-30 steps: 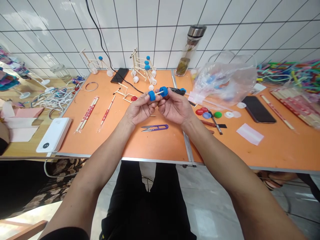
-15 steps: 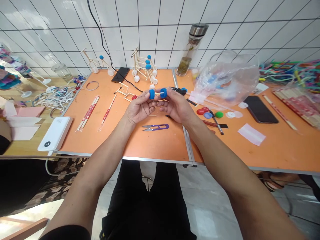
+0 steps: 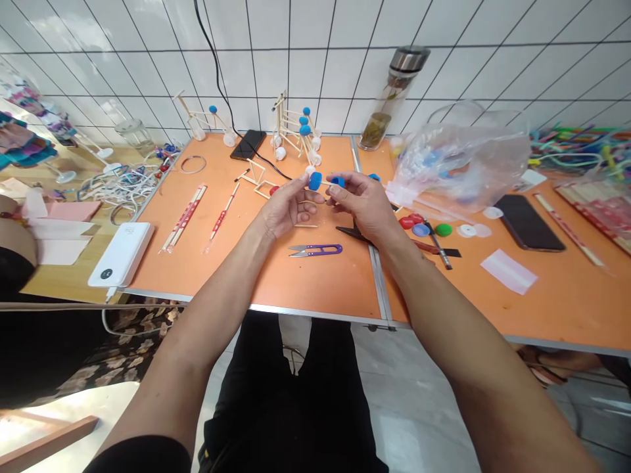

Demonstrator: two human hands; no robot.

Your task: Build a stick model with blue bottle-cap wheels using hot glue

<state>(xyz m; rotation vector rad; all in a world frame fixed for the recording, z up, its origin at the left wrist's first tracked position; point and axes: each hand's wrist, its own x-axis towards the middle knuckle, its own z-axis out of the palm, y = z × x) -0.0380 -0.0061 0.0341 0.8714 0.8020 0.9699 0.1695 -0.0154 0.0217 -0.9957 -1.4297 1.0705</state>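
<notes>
The left hand (image 3: 288, 210) pinches a blue bottle cap (image 3: 315, 181) between thumb and fingers; at its three o'clock, the right hand (image 3: 363, 202) pinches a second blue cap (image 3: 338, 181). Purple thread snips (image 3: 323, 249) lie at six o'clock.

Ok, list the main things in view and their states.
Left blue cap, pinched in the left hand
Right blue cap, pinched in the right hand
Purple snips, blades apart
Glass bottle, lid on, partly filled
Power bank, cable plugged in
Rear phone, screen dark
Right phone, screen dark

Purple snips (image 3: 312, 251), clear bottle (image 3: 389, 98) on orange table (image 3: 315, 286)
</notes>
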